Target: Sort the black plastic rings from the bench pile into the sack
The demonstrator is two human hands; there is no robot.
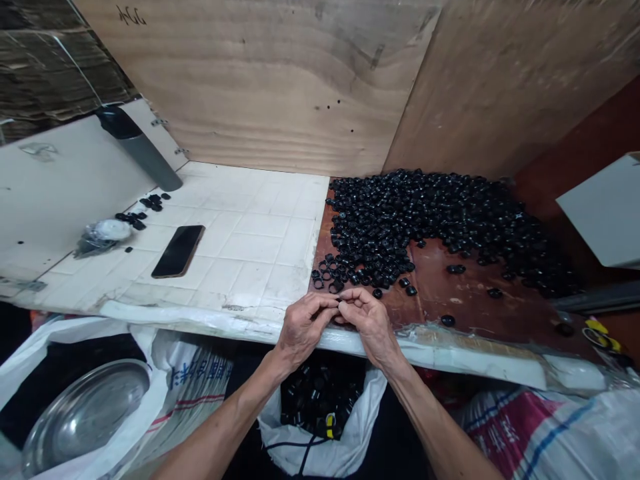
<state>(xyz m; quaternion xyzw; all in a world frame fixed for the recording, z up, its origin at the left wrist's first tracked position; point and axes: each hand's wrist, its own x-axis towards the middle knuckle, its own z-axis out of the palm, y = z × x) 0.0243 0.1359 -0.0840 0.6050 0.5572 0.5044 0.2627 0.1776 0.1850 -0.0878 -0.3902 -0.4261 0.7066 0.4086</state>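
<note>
At the table's front edge, the fingertips of my left hand (304,325) and my right hand (371,325) meet in a pinch. Between them shows a bit of a small black plastic part (339,300), mostly hidden by the fingers. Just beyond lie several loose black plastic rings (319,283), at the near left fringe of a large pile of small black plastic parts (395,220) on the brown board. Below my hands hangs a white sack (367,427) that stands open, with more black parts (313,400) inside.
A phone (179,251), a grey bottle (150,157) and a plastic-wrapped bundle (103,237) lie to the left on the white tabletop (250,240). Yellow-handled scissors (603,337) are at far right. A metal basin (90,413) sits in a sack below left. Wooden panels (280,87) close the back.
</note>
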